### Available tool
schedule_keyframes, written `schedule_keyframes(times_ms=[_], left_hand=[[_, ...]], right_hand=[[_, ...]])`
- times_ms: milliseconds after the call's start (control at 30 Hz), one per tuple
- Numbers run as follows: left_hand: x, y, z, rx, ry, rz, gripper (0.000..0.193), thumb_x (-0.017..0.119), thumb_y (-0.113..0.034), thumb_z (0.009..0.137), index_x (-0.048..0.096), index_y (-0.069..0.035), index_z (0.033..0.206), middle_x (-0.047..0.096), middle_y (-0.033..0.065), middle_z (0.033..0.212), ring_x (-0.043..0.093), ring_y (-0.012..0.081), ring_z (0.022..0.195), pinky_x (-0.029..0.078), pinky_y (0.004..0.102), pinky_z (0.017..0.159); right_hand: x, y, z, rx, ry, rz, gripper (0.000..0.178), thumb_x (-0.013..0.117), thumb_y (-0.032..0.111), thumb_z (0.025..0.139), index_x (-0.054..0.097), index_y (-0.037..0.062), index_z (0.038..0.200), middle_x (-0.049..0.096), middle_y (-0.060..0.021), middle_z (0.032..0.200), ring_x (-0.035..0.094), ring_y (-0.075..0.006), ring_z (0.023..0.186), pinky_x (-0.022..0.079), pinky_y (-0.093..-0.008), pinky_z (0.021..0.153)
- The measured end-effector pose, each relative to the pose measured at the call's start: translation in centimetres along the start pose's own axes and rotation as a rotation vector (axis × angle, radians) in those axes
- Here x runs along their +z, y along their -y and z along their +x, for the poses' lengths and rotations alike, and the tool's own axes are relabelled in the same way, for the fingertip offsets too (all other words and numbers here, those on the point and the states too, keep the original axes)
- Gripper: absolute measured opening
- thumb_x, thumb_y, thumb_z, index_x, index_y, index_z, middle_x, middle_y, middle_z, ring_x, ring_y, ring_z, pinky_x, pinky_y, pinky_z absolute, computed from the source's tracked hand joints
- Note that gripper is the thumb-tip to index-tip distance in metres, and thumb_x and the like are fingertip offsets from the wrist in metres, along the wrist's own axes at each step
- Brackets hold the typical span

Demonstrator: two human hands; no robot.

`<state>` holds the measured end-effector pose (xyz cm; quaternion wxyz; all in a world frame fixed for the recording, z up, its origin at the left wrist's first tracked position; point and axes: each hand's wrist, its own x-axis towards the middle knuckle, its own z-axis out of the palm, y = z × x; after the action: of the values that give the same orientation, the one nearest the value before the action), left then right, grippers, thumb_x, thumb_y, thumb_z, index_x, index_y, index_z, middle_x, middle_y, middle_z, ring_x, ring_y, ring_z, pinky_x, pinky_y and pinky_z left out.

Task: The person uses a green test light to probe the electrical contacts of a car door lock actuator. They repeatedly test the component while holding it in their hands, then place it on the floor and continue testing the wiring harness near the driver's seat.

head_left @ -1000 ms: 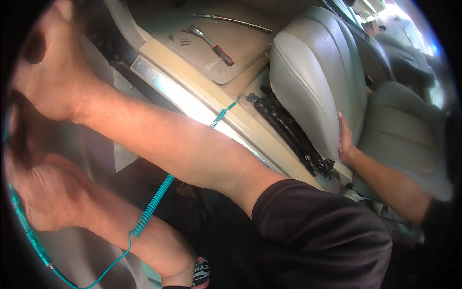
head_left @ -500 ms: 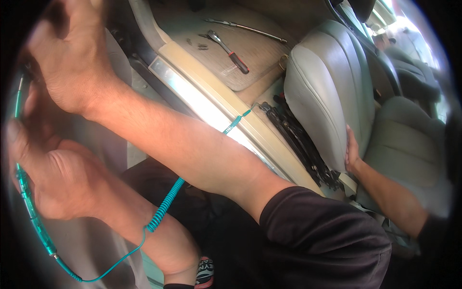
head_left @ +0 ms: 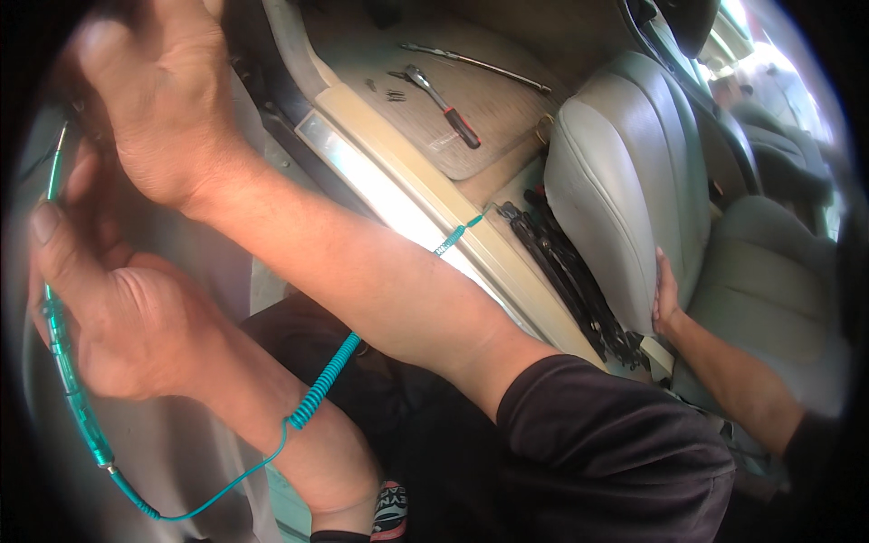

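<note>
– Our left hand (head_left: 136, 326) and right hand (head_left: 172, 118) have come in from the left side of our view since a second ago, and now we see the tip of the green tester (head_left: 86, 421).
– What are we holding?
– Our left hand is closed around the tester, far over on the left, with its tip up near our right hand. We can't tell what our right hand holds. Its fingertips are dark and blurry.
– Where are we?
– We're by a car's open side. We see a cream sill (head_left: 398, 163) with a shiny strip (head_left: 362, 181), then a floor mat (head_left: 498, 118).
– What's on the mat?
– We see a ratchet (head_left: 442, 100), a long bar (head_left: 475, 64) and some little bolts (head_left: 396, 95).
– What's in our way?
– Our right arm (head_left: 362, 262) hides part of the tester's curly cord (head_left: 328, 380). The cord crosses the sill toward the black rails (head_left: 566, 285).
– And past those?
– Someone else's hand (head_left: 668, 294) touches a big grey seat (head_left: 625, 163). We see another seat (head_left: 760, 299) to its right.
</note>
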<state>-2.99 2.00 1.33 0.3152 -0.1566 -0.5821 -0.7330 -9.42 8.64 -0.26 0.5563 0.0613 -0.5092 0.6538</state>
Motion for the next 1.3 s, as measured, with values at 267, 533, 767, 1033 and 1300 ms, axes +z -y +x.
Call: schedule_keyframes(times_ms=[267,533,767,1033,1300], left_hand=[[-0.7,-0.1,-0.3,-0.021,-0.007,-0.279,0.018,0.066,0.001,0.098,0.059,0.006,0.114,0.071,0.0207,0.100,0.072,0.0247,0.091,0.060,0.0347,0.082],[-1.3,-0.3,-0.1,-0.027,0.021,-0.267,0.017,0.067,0.002,0.097,0.062,0.009,0.112,0.073,0.0204,0.105,0.073,0.0212,0.093,0.059,0.0319,0.085],[-1.7,-0.4,0.0,-0.035,-0.038,0.101,0.024,0.063,-0.012,0.103,0.057,0.009,0.112,0.072,0.0257,0.097,0.073,0.0304,0.091,0.060,0.0380,0.085],[0.6,-1.2,-0.9,0.006,0.026,0.122,0.033,0.050,-0.012,0.107,0.067,0.017,0.106,0.073,0.0271,0.103,0.074,0.0322,0.098,0.061,0.0391,0.094],[-0.4,0.1,-0.1,0.032,0.045,-0.002,0.033,0.054,-0.013,0.105,0.067,0.018,0.105,0.073,0.0287,0.103,0.074,0.0328,0.097,0.061,0.0380,0.092]], right_hand=[[-0.6,2.0,0.4,0.145,-0.054,0.091,0.049,0.068,0.033,0.093,0.062,0.0038,0.132,0.048,-0.0143,0.135,0.050,-0.0260,0.127,0.040,-0.0375,0.110],[-0.2,2.1,0.2,0.196,-0.004,0.204,0.045,0.063,0.027,0.100,0.057,0.0066,0.141,0.044,-0.0068,0.138,0.050,-0.0165,0.125,0.046,-0.0331,0.104],[-0.1,1.3,-0.8,0.041,0.047,-0.149,0.059,0.063,0.044,0.097,0.054,0.0066,0.141,0.044,-0.0180,0.143,0.042,-0.0307,0.139,0.034,-0.0417,0.117],[-1.9,1.9,0.3,0.098,0.070,0.000,0.079,0.055,0.057,0.097,0.041,-0.0060,0.142,0.027,-0.0229,0.146,0.029,-0.0405,0.142,0.029,-0.0531,0.119],[-0.8,0.4,-0.5,0.026,0.070,-0.040,0.085,0.052,0.057,0.099,0.032,-0.0100,0.146,0.020,-0.0268,0.151,0.026,-0.0421,0.145,0.027,-0.0536,0.120]])
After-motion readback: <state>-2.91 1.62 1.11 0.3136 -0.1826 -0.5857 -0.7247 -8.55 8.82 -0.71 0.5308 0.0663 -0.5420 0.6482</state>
